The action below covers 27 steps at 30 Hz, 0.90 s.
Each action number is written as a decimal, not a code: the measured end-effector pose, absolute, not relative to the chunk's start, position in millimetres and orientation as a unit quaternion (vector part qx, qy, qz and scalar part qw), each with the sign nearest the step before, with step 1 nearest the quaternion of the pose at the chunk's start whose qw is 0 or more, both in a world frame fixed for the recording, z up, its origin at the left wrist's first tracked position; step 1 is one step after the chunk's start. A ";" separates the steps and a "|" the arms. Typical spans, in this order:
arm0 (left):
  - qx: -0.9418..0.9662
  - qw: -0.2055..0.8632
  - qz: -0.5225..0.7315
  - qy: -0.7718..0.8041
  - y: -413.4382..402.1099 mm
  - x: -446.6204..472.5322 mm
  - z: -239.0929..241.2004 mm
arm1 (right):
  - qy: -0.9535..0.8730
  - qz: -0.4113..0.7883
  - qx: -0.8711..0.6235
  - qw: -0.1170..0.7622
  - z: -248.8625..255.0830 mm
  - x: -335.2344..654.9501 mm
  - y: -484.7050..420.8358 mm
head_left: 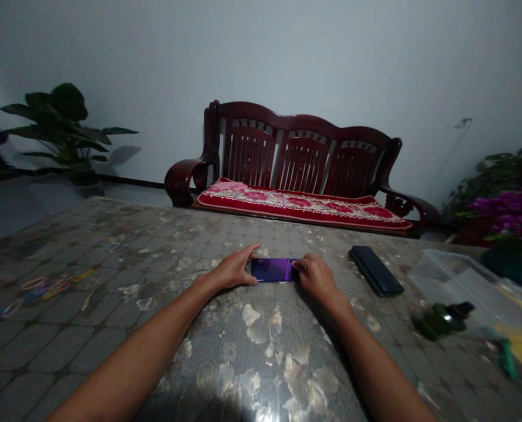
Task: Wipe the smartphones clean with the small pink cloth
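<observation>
- A single view comes from a camera on the person's head, facing forward and down along both forearms.
- The left hand (234, 271) and right hand (316, 276) sit near mid-frame at arm's reach, with the purple phone (273, 269) between them.
- The table (261, 357) nearer than the hands fills the lower frame.
- Beyond the hands, the bench (304, 158) and wall (261, 53) stand well off.
</observation>
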State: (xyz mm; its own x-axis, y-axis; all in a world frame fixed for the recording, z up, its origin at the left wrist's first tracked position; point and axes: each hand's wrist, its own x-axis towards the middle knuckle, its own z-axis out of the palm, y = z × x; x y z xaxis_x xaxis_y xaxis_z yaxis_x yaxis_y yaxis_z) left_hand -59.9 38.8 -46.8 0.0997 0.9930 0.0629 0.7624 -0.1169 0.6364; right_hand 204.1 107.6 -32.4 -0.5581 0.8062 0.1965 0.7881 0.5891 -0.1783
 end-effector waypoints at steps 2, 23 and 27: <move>0.705 0.227 0.244 0.626 38.8 -59.4 -46.3 | -0.871 0.029 -0.476 0.123 -31.2 205.6 109.0; 0.818 0.072 0.134 0.555 21.6 -40.4 -33.1 | -0.824 0.101 -0.528 0.180 -45.0 214.3 126.2; 0.831 0.027 0.075 0.550 22.3 -33.9 -32.6 | -0.812 0.154 -0.522 0.210 -51.9 216.8 131.7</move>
